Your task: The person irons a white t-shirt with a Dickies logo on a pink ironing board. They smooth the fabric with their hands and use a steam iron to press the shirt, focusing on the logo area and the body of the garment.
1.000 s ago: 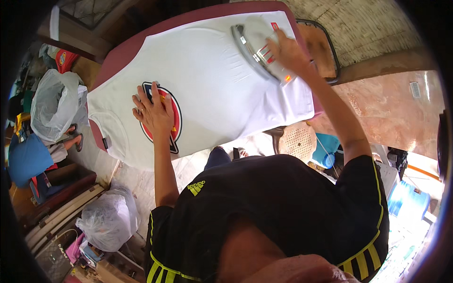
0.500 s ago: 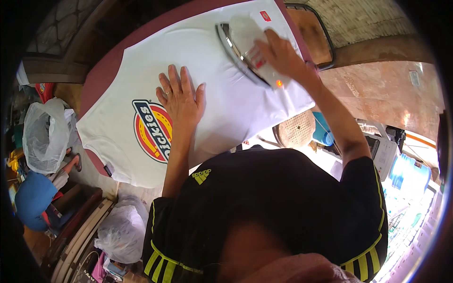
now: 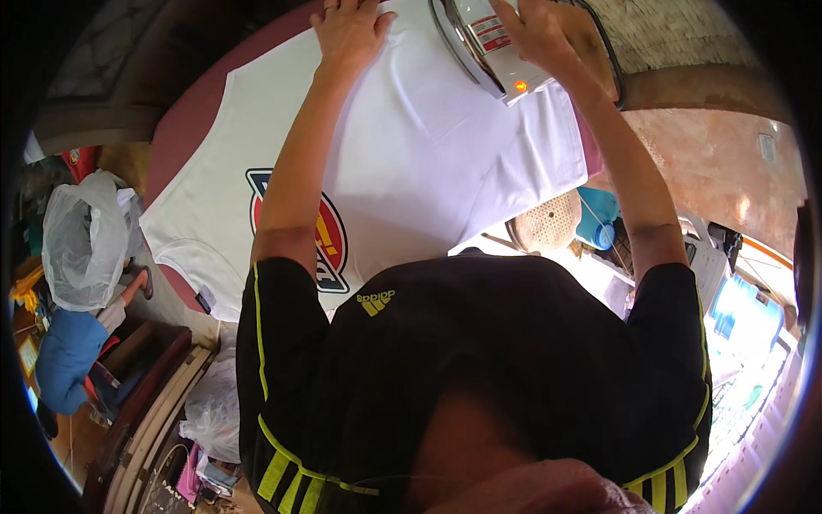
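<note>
A white T-shirt (image 3: 428, 146) with a large red, yellow and dark-blue print lies spread on a maroon-covered board. My right hand (image 3: 539, 38) grips a white clothes iron (image 3: 497, 60) with a shiny metal edge. An orange light glows on the iron's near end, and its far end runs past the top of the view. At the shirt's far edge, my left hand (image 3: 349, 34) rests flat with its fingers apart, some fingertips reaching the picture's top rim. My left forearm covers part of the print. Soft creases run across the shirt near the iron.
The maroon board cover (image 3: 193, 128) shows beyond the shirt. On the left hangs a clear plastic bag (image 3: 81, 248), near a person in blue (image 3: 68, 355). A round perforated stool seat (image 3: 546, 221) and a blue container (image 3: 597, 218) stand below the right side.
My left hand has slid from the shirt's middle to its far edge. The iron in my right hand has moved farther away and slightly right. The person at left has shifted.
</note>
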A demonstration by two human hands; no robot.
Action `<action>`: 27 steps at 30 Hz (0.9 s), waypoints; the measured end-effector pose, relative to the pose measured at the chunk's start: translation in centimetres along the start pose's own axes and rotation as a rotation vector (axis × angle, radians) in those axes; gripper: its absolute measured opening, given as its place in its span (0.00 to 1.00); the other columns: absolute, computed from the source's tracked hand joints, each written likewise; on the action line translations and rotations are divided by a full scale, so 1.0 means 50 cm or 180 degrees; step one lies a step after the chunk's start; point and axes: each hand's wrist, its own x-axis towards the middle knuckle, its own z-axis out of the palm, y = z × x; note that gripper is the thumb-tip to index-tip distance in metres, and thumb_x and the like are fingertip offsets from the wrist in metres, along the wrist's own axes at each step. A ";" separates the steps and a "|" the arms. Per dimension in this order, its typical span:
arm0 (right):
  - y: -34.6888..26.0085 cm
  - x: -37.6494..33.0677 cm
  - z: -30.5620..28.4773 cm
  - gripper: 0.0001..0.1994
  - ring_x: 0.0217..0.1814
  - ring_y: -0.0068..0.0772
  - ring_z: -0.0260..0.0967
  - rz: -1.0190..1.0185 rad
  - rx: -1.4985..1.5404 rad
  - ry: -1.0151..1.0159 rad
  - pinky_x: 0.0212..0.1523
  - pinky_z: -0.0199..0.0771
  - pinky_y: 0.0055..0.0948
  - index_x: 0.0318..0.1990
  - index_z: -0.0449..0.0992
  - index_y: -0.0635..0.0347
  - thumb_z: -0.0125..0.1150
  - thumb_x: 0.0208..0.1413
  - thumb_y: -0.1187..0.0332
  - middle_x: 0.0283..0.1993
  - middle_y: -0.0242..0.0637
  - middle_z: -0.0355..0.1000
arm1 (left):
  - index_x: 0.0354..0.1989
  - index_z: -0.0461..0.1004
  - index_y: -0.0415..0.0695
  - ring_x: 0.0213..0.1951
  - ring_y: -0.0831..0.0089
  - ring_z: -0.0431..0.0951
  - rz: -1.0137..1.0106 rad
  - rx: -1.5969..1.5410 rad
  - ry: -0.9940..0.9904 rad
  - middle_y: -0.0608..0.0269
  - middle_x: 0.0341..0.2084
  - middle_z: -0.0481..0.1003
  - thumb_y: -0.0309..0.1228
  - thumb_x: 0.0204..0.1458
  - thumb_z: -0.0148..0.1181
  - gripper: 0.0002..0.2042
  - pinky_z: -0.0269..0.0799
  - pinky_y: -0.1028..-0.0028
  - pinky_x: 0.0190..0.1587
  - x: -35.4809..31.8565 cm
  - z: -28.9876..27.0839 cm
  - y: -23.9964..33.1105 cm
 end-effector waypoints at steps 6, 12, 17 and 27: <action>-0.138 -0.189 -0.127 0.12 0.25 0.46 0.71 -0.0399 0.0598 -0.0517 0.26 0.71 0.40 0.43 0.69 0.63 0.58 0.61 0.64 0.28 0.47 0.70 | 0.32 0.73 0.46 0.38 0.54 0.72 0.0271 -0.0661 0.0650 0.56 0.30 0.72 0.35 0.49 0.62 0.08 0.64 0.53 0.39 0.043 0.061 -0.019; -0.217 -0.270 -0.176 0.19 0.30 0.58 0.75 -0.0264 0.0936 -0.1345 0.30 0.74 0.48 0.49 0.68 0.64 0.63 0.58 0.59 0.32 0.53 0.74 | 0.38 0.73 0.46 0.43 0.52 0.73 0.0270 -0.0971 -0.0011 0.53 0.37 0.74 0.35 0.50 0.61 0.10 0.67 0.55 0.44 0.056 0.065 -0.061; -0.159 -0.085 -0.107 0.18 0.32 0.57 0.76 -0.0466 0.0128 -0.1012 0.32 0.77 0.48 0.46 0.67 0.59 0.58 0.60 0.54 0.28 0.54 0.74 | 0.53 0.74 0.54 0.52 0.56 0.70 -0.0125 -0.0972 -0.0513 0.63 0.48 0.74 0.42 0.57 0.58 0.17 0.63 0.49 0.50 0.017 0.022 -0.138; 0.049 0.081 -0.013 0.22 0.43 0.59 0.75 -0.1362 -0.1732 -0.0914 0.42 0.75 0.48 0.52 0.70 0.67 0.54 0.62 0.56 0.41 0.61 0.74 | 0.64 0.64 0.52 0.66 0.51 0.57 0.0234 0.0200 -0.0450 0.55 0.65 0.60 0.53 0.58 0.52 0.28 0.51 0.47 0.62 -0.062 0.013 -0.008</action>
